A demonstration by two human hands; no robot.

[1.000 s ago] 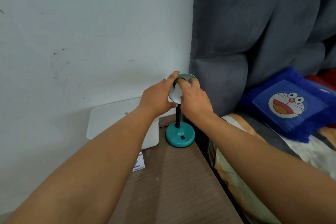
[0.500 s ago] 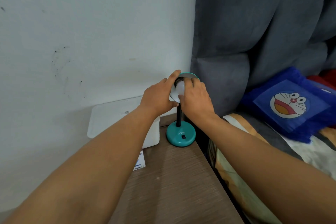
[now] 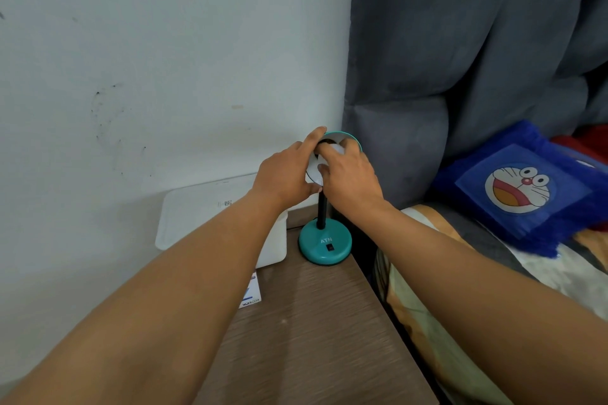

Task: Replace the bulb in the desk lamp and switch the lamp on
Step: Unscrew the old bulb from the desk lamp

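A small teal desk lamp stands at the back of the wooden nightstand, with a round base marked ATN, a black switch on it and a black stem. Its teal shade with a white inside faces me. My left hand grips the shade's left rim, index finger over the top. My right hand reaches into the shade, fingers closed around a white bulb at the dark socket. The bulb is mostly hidden by my fingers.
A white plastic box with a lid stands against the wall left of the lamp. A small printed carton lies by my left forearm. The nightstand edge drops to a bed on the right, with a blue cartoon cushion and grey headboard.
My right hand's fingers have shifted round on the bulb inside the shade. My left hand still holds the shade; the lamp stays in place.
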